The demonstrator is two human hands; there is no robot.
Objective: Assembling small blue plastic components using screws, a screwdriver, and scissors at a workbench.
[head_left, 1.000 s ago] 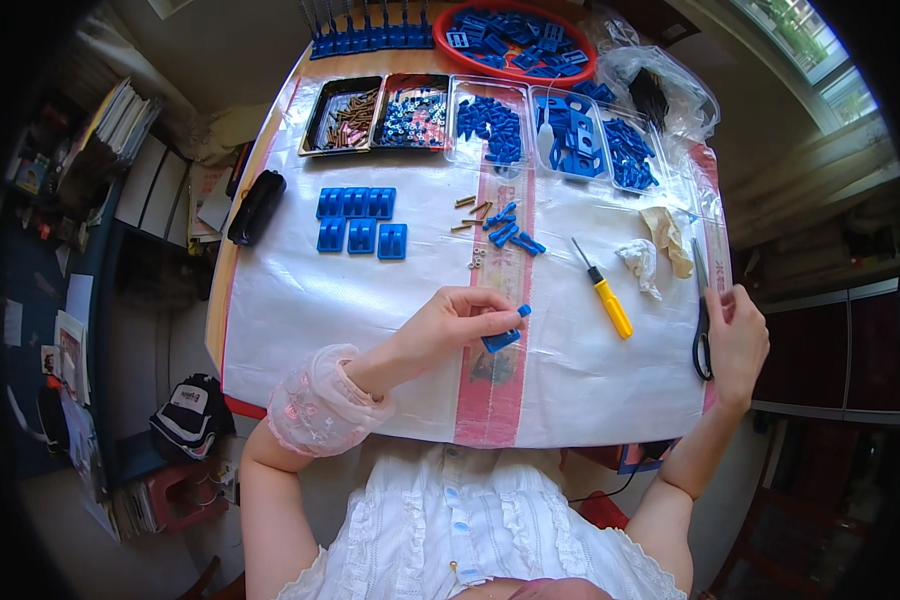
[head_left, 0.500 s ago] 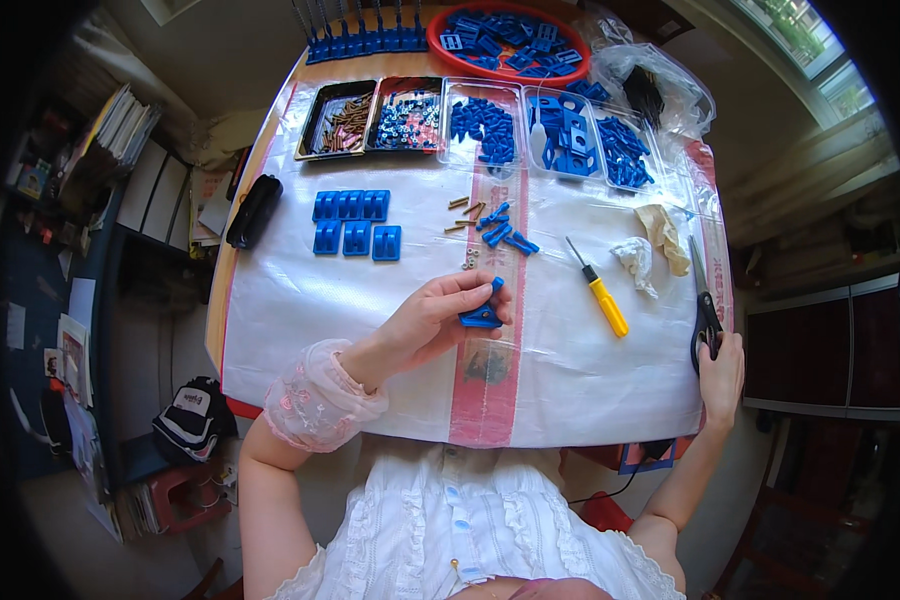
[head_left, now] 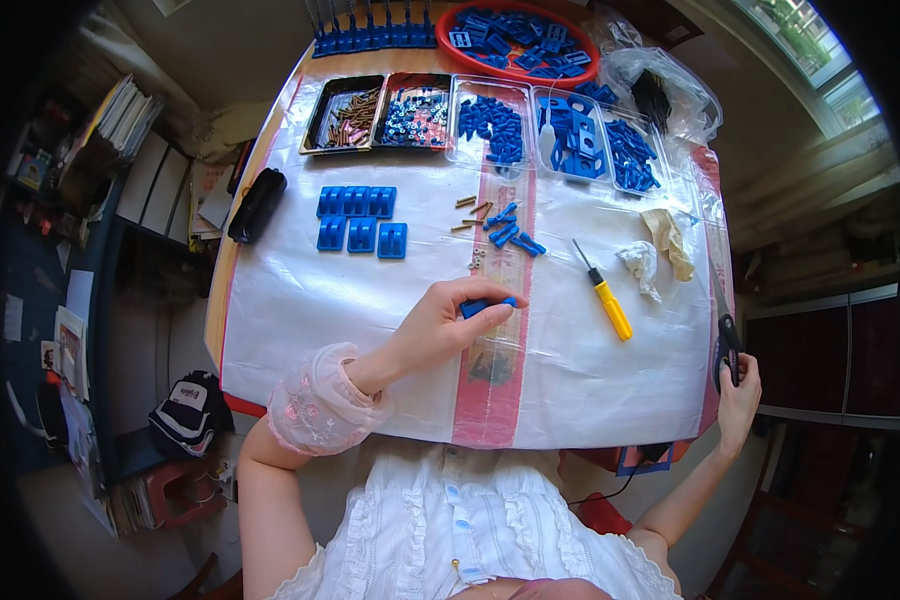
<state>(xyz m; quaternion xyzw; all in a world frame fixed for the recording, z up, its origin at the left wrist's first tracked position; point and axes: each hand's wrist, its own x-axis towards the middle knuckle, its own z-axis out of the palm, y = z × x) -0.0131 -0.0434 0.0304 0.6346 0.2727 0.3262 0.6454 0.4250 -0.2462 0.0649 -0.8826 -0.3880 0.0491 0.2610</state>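
My left hand (head_left: 452, 322) is over the middle of the white-covered table (head_left: 300, 300), fingers closed around a small blue plastic part (head_left: 482, 306). My right hand (head_left: 738, 392) is at the table's right edge, holding the black handles of a pair of scissors (head_left: 725, 335) that lie along that edge. Ahead of my left hand lie a few loose blue pieces (head_left: 510, 232) and small brass screws (head_left: 470, 208). A yellow-handled screwdriver (head_left: 606, 296) lies between my hands.
Six blue square blocks (head_left: 362, 222) sit left of centre. Trays at the far edge hold screws (head_left: 345, 115), nuts (head_left: 415, 112) and blue parts (head_left: 492, 125); a red round tray (head_left: 520, 30) sits behind. Crumpled cloth (head_left: 655, 255), a plastic bag (head_left: 660, 85), a black case (head_left: 256, 204).
My left hand has lifted the blue part and moved forward slightly. My right hand slid back along the right edge onto the scissors.
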